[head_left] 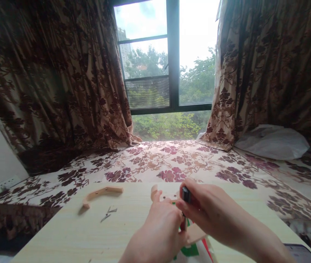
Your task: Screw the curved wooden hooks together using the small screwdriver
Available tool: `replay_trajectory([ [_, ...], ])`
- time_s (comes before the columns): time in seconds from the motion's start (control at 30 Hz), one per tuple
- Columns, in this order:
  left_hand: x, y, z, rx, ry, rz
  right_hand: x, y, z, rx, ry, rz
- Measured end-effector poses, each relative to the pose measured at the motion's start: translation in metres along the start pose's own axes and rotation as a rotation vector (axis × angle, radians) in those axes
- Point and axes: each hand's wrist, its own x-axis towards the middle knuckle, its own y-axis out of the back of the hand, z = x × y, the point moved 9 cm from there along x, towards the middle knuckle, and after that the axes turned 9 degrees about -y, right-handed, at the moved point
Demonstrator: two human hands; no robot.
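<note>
1. Right hand (206,204): fingers closed round a dark-handled tool (186,195), shaft pointing down.
2. Left hand (163,226): touching pale wooden piece (197,233) on table (62,233); whether clamped, cannot tell.
3. Curved wooden part (103,192), small metal pieces (108,214) lie leftward, apart from both hands.

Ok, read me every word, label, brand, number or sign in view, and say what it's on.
No text is readable.
Sheet: green and red print, too covered by the left hand and wood to read.
Tool in the right hand: no readable marking.
Device, lower right: nothing legible.
</note>
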Motion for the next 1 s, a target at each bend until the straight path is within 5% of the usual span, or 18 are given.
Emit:
replay_trajectory([
  [0.9, 0.001, 0.001, 0.001, -0.019, -0.027, 0.049, -0.005, 0.001, -0.006, -0.013, 0.056, -0.025],
  [1.0, 0.001, -0.003, -0.002, -0.017, 0.001, -0.011, -0.003, 0.003, 0.001, -0.049, 0.006, 0.008],
])
